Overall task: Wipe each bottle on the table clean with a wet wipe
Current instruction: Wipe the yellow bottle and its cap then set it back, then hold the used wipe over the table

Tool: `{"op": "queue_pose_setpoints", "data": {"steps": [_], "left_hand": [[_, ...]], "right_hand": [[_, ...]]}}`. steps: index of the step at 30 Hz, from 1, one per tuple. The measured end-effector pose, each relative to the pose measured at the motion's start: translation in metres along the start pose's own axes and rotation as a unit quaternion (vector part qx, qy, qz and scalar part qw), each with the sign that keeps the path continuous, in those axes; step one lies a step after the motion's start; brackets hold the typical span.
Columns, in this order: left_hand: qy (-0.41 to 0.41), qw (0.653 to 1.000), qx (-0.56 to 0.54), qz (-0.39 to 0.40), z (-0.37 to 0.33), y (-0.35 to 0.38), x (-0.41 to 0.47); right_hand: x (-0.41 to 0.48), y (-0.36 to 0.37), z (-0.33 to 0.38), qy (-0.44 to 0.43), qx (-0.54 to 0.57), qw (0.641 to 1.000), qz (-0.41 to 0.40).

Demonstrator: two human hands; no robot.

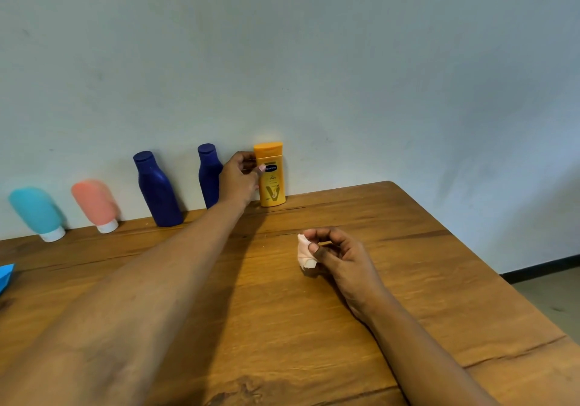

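1. Yellow bottle [273,186] stands upright at the table's [408,248] far edge by the wall [345,60]; your left grip [240,179] curls round its upper part.
2. Your right grip [340,256] pinches the crumpled wet wipe [303,253], nearer you, well apart from it.
3. Leftward stand a small blue bottle [207,167], large blue bottle [157,189], pink tube [95,201], teal tube [36,209].

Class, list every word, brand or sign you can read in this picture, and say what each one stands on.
"Vaseline": dark badge on the yellow bottle, right beside the left hand's thumb tip.
"V": large emblem lower on that bottle.
Smaller print there: too blurred to read.
Elsewhere: no text visible.
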State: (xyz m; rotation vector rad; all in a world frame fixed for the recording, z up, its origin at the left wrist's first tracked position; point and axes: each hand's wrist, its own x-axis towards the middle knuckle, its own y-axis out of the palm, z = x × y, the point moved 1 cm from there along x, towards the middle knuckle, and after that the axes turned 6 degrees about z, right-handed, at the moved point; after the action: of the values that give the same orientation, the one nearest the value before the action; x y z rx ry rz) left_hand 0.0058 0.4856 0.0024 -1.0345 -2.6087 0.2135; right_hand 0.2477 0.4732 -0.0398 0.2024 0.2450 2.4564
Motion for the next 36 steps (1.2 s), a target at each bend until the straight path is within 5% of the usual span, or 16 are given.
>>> {"op": "queue_pose_setpoints", "data": {"steps": [21,29,36], "left_hand": [[0.04,0.99,0.112,-0.079,-0.051,-0.003,-0.022],[0.091,0.992,0.074,0.051,-0.062,-0.075,-0.162],[-0.027,0.994,0.08,-0.065,-0.02,-0.156,-0.297]], "right_hand": [[0.0,-0.003,0.001,0.012,0.006,1.0,-0.009],[-0.027,0.015,0.007,0.002,-0.079,0.995,-0.052],[-0.096,0.103,-0.01,-0.022,-0.079,0.995,-0.062]]}}
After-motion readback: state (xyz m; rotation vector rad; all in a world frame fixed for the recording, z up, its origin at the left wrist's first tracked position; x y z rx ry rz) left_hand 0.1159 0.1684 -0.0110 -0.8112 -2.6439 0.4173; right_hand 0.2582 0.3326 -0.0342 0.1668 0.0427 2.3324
